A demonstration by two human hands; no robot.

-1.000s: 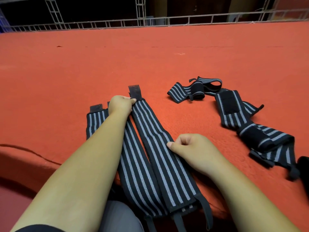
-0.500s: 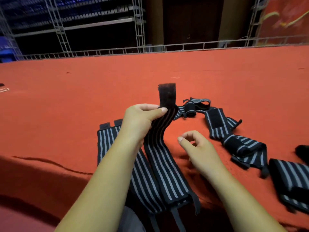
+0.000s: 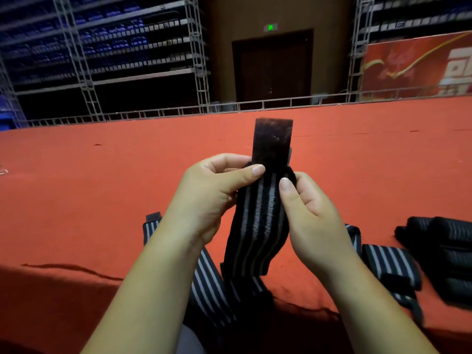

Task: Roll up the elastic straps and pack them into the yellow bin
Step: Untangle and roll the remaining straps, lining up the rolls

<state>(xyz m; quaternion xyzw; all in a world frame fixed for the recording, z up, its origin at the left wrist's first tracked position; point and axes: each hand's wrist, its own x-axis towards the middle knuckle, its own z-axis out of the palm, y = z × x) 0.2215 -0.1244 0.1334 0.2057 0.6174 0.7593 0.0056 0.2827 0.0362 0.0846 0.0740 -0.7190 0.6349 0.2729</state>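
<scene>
Pinching the striped strap (image 3: 258, 226) near its top, the left hand (image 3: 212, 198) and right hand (image 3: 311, 221) each clamp thumb and fingers on one edge, with the black fastener tab (image 3: 273, 141) standing upright just above the grip. Half a second ago only the left hand held it. The right has since closed on it, and the strap is raised higher, its length hanging below the grip to the red cloth (image 3: 102, 187). A second strap (image 3: 207, 279) lies flat under the left wrist, and more straps (image 3: 390, 264) lie right of the grip.
</scene>
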